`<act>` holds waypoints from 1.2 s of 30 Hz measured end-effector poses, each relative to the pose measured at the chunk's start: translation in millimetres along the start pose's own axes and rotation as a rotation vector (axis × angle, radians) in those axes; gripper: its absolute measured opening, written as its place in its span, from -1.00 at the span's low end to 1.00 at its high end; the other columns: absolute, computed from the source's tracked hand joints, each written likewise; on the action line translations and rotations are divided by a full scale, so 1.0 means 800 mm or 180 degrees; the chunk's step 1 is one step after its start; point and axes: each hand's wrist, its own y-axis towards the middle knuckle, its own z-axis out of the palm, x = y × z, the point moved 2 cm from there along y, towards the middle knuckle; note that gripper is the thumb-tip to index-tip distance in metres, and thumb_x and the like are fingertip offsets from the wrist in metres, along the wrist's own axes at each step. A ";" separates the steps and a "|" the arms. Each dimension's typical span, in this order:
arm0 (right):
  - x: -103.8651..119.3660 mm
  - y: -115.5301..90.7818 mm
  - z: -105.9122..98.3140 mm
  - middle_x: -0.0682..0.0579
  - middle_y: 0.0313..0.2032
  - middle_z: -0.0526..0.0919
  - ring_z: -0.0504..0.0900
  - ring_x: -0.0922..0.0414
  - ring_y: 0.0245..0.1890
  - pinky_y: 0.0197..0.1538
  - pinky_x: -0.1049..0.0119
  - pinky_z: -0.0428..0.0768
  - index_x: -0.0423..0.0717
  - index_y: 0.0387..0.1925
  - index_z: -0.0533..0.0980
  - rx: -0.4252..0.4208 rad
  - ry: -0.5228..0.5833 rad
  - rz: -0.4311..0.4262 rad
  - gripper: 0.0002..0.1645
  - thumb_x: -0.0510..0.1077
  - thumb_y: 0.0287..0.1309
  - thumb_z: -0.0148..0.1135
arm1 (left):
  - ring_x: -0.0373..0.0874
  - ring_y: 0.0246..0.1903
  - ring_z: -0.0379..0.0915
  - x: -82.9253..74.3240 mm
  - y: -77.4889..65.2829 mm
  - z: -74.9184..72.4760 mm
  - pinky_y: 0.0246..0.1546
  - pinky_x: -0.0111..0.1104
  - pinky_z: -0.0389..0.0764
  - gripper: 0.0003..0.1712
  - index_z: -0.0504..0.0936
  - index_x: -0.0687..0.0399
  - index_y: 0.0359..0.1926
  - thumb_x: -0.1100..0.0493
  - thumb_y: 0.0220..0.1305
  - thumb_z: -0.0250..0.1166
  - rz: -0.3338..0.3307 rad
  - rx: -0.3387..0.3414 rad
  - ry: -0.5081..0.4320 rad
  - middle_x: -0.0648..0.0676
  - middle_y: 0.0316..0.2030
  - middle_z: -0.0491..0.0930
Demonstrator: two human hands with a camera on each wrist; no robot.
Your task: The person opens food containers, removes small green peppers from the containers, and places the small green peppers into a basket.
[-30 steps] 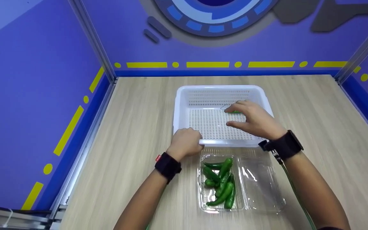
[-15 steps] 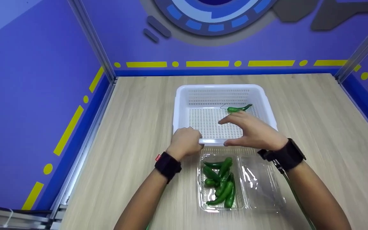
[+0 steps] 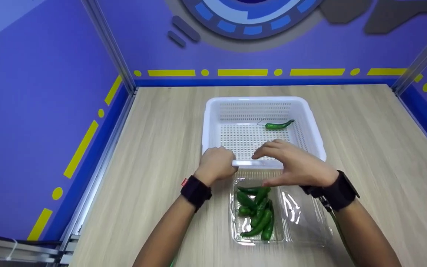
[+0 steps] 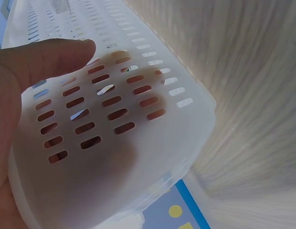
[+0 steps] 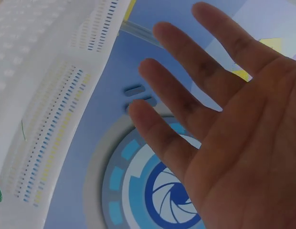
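Note:
My left hand (image 3: 216, 165) grips the near left corner of a white plastic basket (image 3: 208, 126). In the left wrist view the thumb (image 4: 57, 57) presses the slotted outer wall, and the fingers show through the slots. Over the basket's near rim hovers my right hand (image 3: 295, 163), fingers spread and holding nothing, as the right wrist view confirms. One green chili pepper (image 3: 278, 126) lies on the basket floor at the far right. Below the basket, several green chili peppers (image 3: 260, 218) lie in the left half of a clear plastic clamshell box (image 3: 306, 218), its lid folded out to the right.
The wooden table (image 3: 154, 148) extends on both sides of the basket and box. A blue printed panel (image 3: 143, 37) closes off the back, and another panel (image 3: 43, 111) stands along the left side.
My right hand has drawn back from the far part of the basket toward the clamshell box, uncovering the single chili pepper. The left hand keeps its grip on the corner.

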 end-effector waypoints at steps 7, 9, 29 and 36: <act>0.019 -0.007 0.010 0.35 0.04 0.62 0.57 0.26 0.10 0.20 0.16 0.54 0.22 0.14 0.55 0.0184 0.0032 -0.0025 -0.33 0.24 -0.02 0.54 | -0.16 -0.66 0.29 0.000 0.000 0.001 -0.61 -0.20 0.44 -0.56 0.31 -0.14 -0.71 -0.04 0.21 0.27 0.0035 -0.0024 -0.0034 -0.14 -0.72 0.29; 0.023 -0.009 0.010 0.36 0.03 0.62 0.58 0.27 0.09 0.20 0.16 0.55 0.22 0.14 0.56 0.0229 0.0057 0.0005 -0.34 0.20 -0.02 0.55 | -0.15 -0.66 0.30 0.000 0.000 0.000 -0.61 -0.19 0.44 -0.57 0.33 -0.13 -0.71 -0.03 0.21 0.28 0.0042 -0.0042 -0.0046 -0.13 -0.72 0.31; 0.047 -0.008 0.047 0.32 0.01 0.66 0.63 0.28 0.04 0.08 0.23 0.63 0.23 0.07 0.60 0.0661 0.0139 -0.0060 -0.43 0.04 -0.04 0.57 | -0.12 -0.64 0.38 0.000 0.001 0.001 -0.60 -0.22 0.42 -0.58 0.37 -0.10 -0.72 -0.05 0.20 0.27 -0.0021 -0.0040 -0.0055 -0.09 -0.68 0.43; 0.043 -0.003 0.067 0.29 -0.07 0.68 0.67 0.22 -0.02 0.04 0.22 0.63 0.19 -0.04 0.62 0.0746 0.0069 -0.0007 -0.51 -0.07 -0.09 0.55 | -0.11 -0.64 0.39 0.002 0.001 0.004 -0.61 -0.19 0.43 -0.57 0.32 -0.13 -0.75 -0.04 0.15 0.28 -0.0017 -0.0117 -0.0029 -0.11 -0.71 0.40</act>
